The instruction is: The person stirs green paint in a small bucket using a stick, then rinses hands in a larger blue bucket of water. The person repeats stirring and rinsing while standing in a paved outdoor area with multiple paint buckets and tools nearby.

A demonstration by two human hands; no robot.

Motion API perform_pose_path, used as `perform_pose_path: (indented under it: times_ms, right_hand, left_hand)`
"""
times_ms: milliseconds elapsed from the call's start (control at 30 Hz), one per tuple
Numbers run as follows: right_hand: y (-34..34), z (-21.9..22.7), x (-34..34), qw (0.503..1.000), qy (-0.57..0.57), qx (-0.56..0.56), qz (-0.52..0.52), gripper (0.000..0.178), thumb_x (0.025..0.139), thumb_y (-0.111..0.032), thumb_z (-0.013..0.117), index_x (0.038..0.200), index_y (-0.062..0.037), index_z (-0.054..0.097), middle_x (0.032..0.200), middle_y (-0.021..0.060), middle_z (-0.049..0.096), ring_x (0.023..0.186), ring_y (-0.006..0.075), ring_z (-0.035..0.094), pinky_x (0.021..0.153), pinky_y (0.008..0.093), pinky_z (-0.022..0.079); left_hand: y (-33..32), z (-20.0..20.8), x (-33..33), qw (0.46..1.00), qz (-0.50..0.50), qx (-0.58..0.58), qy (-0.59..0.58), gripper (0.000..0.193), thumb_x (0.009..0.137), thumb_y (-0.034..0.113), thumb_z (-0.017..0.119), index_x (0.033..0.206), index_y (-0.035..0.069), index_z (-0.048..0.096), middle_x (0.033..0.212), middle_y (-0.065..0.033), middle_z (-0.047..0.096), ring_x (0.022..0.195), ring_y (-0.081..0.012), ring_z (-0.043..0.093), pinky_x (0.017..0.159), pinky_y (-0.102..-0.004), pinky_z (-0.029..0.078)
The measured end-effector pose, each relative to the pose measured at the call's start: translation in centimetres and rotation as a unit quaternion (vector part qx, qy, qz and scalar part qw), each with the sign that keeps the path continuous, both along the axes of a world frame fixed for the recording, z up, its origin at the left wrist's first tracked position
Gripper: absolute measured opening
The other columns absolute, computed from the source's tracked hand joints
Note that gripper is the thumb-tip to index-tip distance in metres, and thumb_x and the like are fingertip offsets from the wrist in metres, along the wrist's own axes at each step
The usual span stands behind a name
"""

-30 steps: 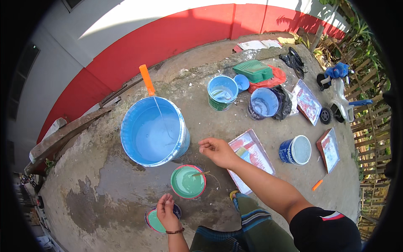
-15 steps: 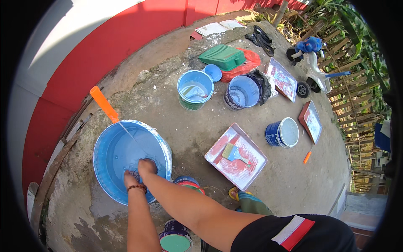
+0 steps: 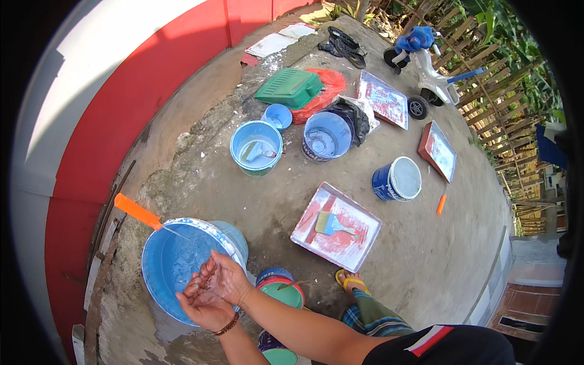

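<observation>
My left hand (image 3: 207, 309), with a brown bracelet at the wrist, and my right hand (image 3: 226, 278) are cupped side by side, palms up. Both look wet; whether water lies in the palms I cannot tell. Their fingers are loosely curled. They are above the near right rim of a large blue bucket (image 3: 152, 277) of water. Leaning in this bucket is a tool with an orange handle (image 3: 137, 211) and thin metal rod; its lower end is hidden. Right of my hands stands an open paint can (image 3: 286, 293) with green inside, another green-topped can (image 3: 280, 356) nearer.
A paint tray (image 3: 304, 228) bears a flat paintbrush (image 3: 331, 224). Beyond are a blue bucket (image 3: 240, 137) holding a brush, another bucket (image 3: 328, 131), a green ribbed tray (image 3: 289, 88) and a white-filled pail (image 3: 404, 179). A toy motorbike (image 3: 432, 67) stands by the bamboo fence (image 3: 486, 103).
Both hands have come up out of the water and turned palms up into a cup. My view has shifted, so the buckets and trays sit differently in it.
</observation>
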State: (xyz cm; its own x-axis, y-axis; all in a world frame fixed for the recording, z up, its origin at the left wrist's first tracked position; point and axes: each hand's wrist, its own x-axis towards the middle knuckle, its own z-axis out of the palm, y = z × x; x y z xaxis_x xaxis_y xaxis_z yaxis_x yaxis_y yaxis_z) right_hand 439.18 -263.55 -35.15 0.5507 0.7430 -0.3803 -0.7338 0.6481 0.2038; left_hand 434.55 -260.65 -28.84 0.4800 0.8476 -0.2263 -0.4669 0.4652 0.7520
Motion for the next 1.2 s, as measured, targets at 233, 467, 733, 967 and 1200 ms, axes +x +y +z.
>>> perform_pose_path:
  times_ms: [233,467,733,967,1200]
  right_hand:
    - [-15.8,0.4,6.2,0.979,0.019,-0.188,-0.07,0.04,0.101,-0.036,0.054,0.073,-0.0083,0.052,0.066,0.0065,0.051,0.061,0.0177,0.048,0.06,0.0298,0.044]
    - [-25.7,-7.0,8.7,0.83,-0.003,-0.551,-0.086,0.014,0.099,-0.011,0.046,0.098,-0.0029,0.057,0.084,0.0078,0.059,0.068,0.0164,0.056,0.065,0.0313,0.05]
    - [-23.0,-3.7,3.5,0.631,-0.343,-0.692,0.078,0.031,0.095,-0.007,0.057,0.124,0.0012,0.061,0.119,0.0158,0.067,0.113,0.0249,0.064,0.097,0.0341,0.049]
    - [-8.2,3.4,-0.6,0.701,-0.445,-0.528,0.18,0.019,0.095,-0.013,0.061,0.107,-0.0013,0.069,0.098,0.0077,0.07,0.088,0.0146,0.066,0.08,0.0299,0.052]
    - [8.8,-6.4,-1.5,0.831,-0.16,-0.449,0.286,0.023,0.09,-0.021,0.063,0.097,0.0002,0.071,0.093,0.0085,0.07,0.087,0.0181,0.065,0.081,0.0316,0.051]
  left_hand:
    - [-14.1,-2.3,6.5,0.983,-0.139,-0.027,0.115,0.037,0.103,0.027,0.05,0.084,-0.001,0.065,0.091,-0.0148,0.068,0.084,-0.0208,0.064,0.078,-0.0328,0.051]
    - [-23.7,-11.5,12.3,0.884,-0.345,-0.15,0.277,0.035,0.099,0.012,0.055,0.13,-0.004,0.059,0.111,-0.0103,0.068,0.092,-0.0143,0.064,0.079,-0.0255,0.051]
    - [-18.0,-4.8,4.8,0.902,-0.315,0.006,0.294,0.036,0.1,0.013,0.054,0.131,-0.003,0.056,0.132,-0.0146,0.06,0.123,-0.0217,0.055,0.106,-0.0361,0.042]
    - [-0.9,-1.2,-3.9,0.938,-0.047,-0.119,0.321,0.037,0.1,0.024,0.049,0.128,0.001,0.055,0.124,-0.0123,0.061,0.119,-0.0242,0.057,0.104,-0.0406,0.042]
    - [9.3,-9.6,-3.7,0.878,0.029,-0.263,0.398,0.054,0.099,0.045,0.044,0.139,0.008,0.05,0.135,-0.012,0.054,0.128,-0.0235,0.049,0.107,-0.0408,0.036]
